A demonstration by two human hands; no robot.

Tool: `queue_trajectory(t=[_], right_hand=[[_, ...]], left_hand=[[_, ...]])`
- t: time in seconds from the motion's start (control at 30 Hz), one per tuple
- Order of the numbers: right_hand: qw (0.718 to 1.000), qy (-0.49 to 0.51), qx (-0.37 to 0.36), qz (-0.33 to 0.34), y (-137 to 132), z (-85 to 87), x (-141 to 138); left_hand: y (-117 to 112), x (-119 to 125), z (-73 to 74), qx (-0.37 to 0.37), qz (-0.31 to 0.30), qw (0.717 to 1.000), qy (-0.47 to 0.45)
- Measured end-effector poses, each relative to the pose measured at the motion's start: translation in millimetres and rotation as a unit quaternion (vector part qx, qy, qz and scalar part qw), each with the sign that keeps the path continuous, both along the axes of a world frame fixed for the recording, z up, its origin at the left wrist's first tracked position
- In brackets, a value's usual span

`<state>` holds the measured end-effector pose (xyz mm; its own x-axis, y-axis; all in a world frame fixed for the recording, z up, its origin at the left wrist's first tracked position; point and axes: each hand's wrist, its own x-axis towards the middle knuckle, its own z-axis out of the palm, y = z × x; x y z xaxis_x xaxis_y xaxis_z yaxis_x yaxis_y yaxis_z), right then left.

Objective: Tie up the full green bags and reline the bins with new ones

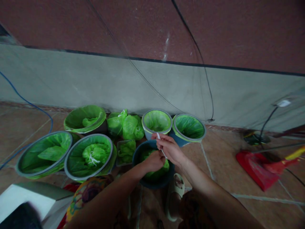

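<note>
Both hands are together above a dark blue bin (137, 178) that stands on the floor between my feet. Inside it is a green plastic bag (157, 175), partly hidden by my hands and forearms. My right hand (172, 148) is closed on a white drawstring (158, 136), whose end sticks up past the fingers. Just below and to the left, my left hand (154, 160) is closed at the lower part of the same white string, close to the bag. The knuckles cover where the string meets the bag.
Bins lined with green bags stand along the wall, including a grey-rimmed bin (172, 122) and a front bin (111, 149) holding a tied bag. Filled green bags (132, 127) sit between them. A red dustpan (252, 171) lies right, a white box (30, 197) lower left.
</note>
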<state>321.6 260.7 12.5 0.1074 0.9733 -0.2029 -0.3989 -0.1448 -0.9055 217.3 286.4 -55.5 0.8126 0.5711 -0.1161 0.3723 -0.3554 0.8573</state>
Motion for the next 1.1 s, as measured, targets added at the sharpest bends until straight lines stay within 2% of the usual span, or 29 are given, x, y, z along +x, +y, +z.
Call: queue_trajectory(t=[0.07, 0.13, 0.2, 0.27, 0.4, 0.5, 0.6, 0.7, 0.83, 0.93, 1.03, 1.1], right_hand=[[1.000, 0.007, 0.006, -0.018, 3.1, 0.3, 3.9], [0.999, -0.009, 0.009, -0.032, 5.6, -3.3, 10.4], [0.997, -0.065, 0.008, -0.037, 7.0, -11.7, 18.2], [0.987, -0.161, 0.004, -0.030, 7.4, -25.0, 26.9], [0.923, -0.382, -0.032, 0.021, 5.0, -55.8, 42.7], [0.885, -0.463, -0.028, 0.052, 0.4, -68.1, 47.1], [0.872, -0.484, -0.022, 0.070, -3.8, -68.2, 46.4], [0.865, -0.496, -0.010, 0.076, -4.9, -62.5, 45.9], [0.876, -0.473, 0.001, 0.090, -3.5, -54.5, 45.8], [0.893, -0.445, 0.001, 0.072, -4.1, -48.7, 43.3], [0.902, -0.432, 0.006, 0.029, -5.4, -41.9, 41.6], [0.896, -0.442, 0.017, -0.026, -4.6, -38.2, 44.0]], left_hand=[[-4.7, -0.3, 3.5, -0.009, -0.057, 0.998, 0.008], [-5.9, -1.6, 6.4, -0.012, -0.068, 0.998, 0.010], [-4.3, -2.7, 6.5, -0.010, -0.034, 0.999, 0.016], [-0.3, -3.0, 3.8, -0.024, 0.016, 0.999, 0.022], [12.4, -2.8, -2.6, -0.082, 0.088, 0.992, 0.023], [19.5, -3.4, -3.6, -0.126, 0.154, 0.980, 0.014], [21.3, -4.3, -2.7, -0.169, 0.232, 0.958, 0.014], [21.1, -4.7, -0.6, -0.211, 0.277, 0.937, 0.003], [21.9, -4.4, 3.5, -0.278, 0.322, 0.904, -0.043], [23.0, -4.2, 4.9, -0.315, 0.351, 0.879, -0.064], [24.8, -4.5, 3.7, -0.317, 0.352, 0.879, -0.052], [26.1, -4.9, 2.6, -0.278, 0.327, 0.903, -0.029]])
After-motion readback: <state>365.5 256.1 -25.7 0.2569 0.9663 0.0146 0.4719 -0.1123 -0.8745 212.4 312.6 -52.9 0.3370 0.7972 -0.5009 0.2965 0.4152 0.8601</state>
